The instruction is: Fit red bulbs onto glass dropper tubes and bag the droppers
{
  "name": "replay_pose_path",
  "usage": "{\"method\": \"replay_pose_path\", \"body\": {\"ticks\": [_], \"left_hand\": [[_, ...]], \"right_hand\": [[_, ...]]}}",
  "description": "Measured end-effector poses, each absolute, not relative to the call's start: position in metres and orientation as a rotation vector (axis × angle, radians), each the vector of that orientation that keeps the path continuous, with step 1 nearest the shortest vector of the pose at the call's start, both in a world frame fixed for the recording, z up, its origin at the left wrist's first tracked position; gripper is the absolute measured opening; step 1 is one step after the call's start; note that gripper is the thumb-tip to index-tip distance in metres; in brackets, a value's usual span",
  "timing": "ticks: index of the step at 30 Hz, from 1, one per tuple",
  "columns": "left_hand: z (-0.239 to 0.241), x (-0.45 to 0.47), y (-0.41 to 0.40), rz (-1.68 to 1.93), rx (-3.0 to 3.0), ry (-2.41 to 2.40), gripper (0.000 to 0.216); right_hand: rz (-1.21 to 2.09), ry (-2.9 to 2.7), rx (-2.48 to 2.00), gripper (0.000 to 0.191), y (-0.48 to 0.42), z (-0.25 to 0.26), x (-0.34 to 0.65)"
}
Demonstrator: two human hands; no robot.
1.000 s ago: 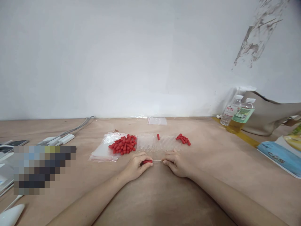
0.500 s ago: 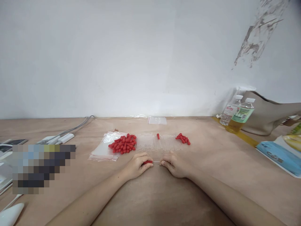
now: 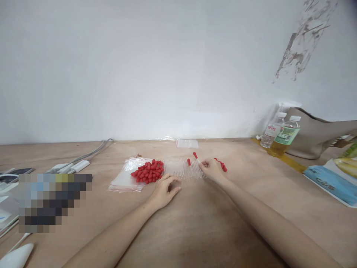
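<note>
My right hand [image 3: 212, 170] pinches a glass dropper [image 3: 195, 155] with a red rubber bulb, its bulb end pointing away from me over the row of clear glass tubes [image 3: 175, 168]. Another bulb-topped dropper [image 3: 189, 162] lies among those tubes. Nearer to me, my left hand [image 3: 164, 191] rests on the table with thumb and fingers apart and nothing between them. Just beyond it is a heap of red rubber bulbs [image 3: 147, 172], partly on a stack of clear zip bags [image 3: 122, 178]. A few more red bulbs [image 3: 224, 166] sit behind my right hand, which partly hides them.
A flat clear bag [image 3: 187, 143] lies by the wall. Two bottles [image 3: 286, 136] and a grey-brown bag [image 3: 309, 137] stand at the right, with a blue packet [image 3: 329, 184] in front. Cables [image 3: 95, 149] and a white adapter [image 3: 79, 166] are at the left.
The hands have parted. My right hand has carried the bulb-topped dropper forward to the row of tubes. My left hand has let go of the bulb and opened.
</note>
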State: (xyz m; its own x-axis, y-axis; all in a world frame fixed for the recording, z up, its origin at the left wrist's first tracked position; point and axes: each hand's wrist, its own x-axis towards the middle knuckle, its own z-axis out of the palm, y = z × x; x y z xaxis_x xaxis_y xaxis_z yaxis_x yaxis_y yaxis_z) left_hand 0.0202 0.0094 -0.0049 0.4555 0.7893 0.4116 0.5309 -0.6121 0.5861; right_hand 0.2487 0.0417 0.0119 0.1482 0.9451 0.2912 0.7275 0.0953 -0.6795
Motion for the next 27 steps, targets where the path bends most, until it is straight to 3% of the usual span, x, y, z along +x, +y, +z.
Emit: {"method": "replay_pose_path", "body": {"ticks": [8,16,22,27], "left_hand": [[-0.002,0.021,0.008,0.864,2.433,1.045,0.010],[-0.001,0.022,0.007,0.835,2.480,1.036,0.011],[-0.002,0.022,0.008,0.846,2.502,1.017,0.010],[-0.002,0.022,0.009,0.839,2.514,1.012,0.010]], "right_hand": [[0.306,-1.653,-1.999,0.025,0.053,0.009,0.215],[0.260,-1.731,-1.988,0.034,0.053,0.002,0.216],[0.230,-1.810,-1.927,0.019,0.049,0.004,0.210],[0.207,-1.883,-2.019,0.018,0.047,0.012,0.200]]}}
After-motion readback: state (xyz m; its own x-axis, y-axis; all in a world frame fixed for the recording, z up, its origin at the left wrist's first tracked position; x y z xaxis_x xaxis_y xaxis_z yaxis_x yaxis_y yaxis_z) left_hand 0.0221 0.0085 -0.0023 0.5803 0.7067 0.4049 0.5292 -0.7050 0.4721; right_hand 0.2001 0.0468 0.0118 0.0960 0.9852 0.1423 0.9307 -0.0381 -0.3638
